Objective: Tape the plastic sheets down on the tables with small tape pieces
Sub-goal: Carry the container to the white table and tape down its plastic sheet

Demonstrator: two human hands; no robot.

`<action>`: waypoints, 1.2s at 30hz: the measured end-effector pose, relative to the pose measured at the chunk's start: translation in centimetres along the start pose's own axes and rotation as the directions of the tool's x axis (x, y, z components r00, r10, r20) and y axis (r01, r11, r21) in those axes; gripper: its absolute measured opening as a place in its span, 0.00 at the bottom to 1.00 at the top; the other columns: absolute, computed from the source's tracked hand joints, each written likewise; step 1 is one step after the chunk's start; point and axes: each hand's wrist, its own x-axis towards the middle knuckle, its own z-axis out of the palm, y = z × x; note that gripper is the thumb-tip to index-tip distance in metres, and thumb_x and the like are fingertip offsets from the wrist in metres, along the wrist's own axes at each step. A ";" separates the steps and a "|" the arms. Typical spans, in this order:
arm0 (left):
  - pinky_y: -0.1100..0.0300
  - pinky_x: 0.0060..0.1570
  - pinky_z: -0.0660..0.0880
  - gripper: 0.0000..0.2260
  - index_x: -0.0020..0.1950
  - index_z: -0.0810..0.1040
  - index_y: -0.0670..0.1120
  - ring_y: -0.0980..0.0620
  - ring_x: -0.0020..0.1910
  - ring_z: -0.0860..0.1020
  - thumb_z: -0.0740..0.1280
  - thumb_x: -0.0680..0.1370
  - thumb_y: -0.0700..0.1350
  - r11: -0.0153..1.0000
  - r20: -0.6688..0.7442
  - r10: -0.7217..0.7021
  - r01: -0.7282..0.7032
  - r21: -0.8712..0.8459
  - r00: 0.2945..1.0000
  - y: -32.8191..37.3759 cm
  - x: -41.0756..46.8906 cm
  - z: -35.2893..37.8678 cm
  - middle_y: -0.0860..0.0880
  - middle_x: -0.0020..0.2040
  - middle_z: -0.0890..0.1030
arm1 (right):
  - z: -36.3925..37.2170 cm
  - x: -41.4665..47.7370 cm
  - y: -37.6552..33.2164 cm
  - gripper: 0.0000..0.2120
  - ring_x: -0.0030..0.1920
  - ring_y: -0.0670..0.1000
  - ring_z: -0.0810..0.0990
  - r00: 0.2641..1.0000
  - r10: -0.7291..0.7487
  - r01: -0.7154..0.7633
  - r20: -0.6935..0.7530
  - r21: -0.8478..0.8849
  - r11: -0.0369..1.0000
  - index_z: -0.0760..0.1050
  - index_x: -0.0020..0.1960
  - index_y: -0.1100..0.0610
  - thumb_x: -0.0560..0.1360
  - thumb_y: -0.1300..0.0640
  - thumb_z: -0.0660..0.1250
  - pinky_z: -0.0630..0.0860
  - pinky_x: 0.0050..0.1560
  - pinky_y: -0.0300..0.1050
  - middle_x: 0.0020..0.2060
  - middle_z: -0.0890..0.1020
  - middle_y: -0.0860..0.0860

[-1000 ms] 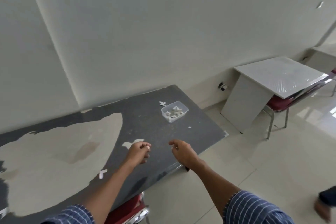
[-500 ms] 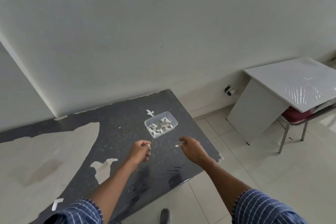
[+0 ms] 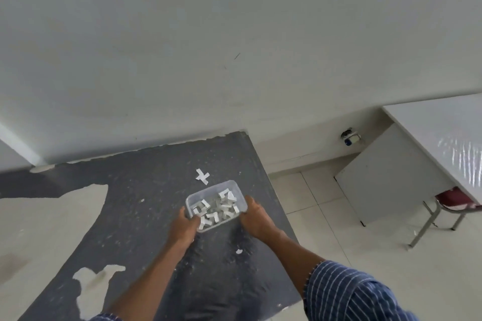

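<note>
Head view: worn dark table [image 3: 146, 216], white wall [image 3: 234, 34].

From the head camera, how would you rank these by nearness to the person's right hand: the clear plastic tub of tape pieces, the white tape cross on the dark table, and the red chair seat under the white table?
1. Clear plastic tub of tape pieces: touching the right hand, at its left.
2. White tape cross: just beyond the tub, toward the wall.
3. Red chair seat: far right, across the floor.
</note>
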 end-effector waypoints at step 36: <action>0.59 0.35 0.76 0.12 0.59 0.74 0.52 0.49 0.42 0.79 0.65 0.78 0.40 0.892 0.276 0.377 -0.427 0.150 0.884 32.3 -11.7 59.9 0.47 0.50 0.80 | -51.4 1.2 44.8 0.17 0.57 0.59 0.78 0.899 0.139 -0.072 -0.416 0.171 0.983 0.71 0.65 0.61 0.77 0.61 0.59 0.73 0.54 0.47 0.57 0.80 0.59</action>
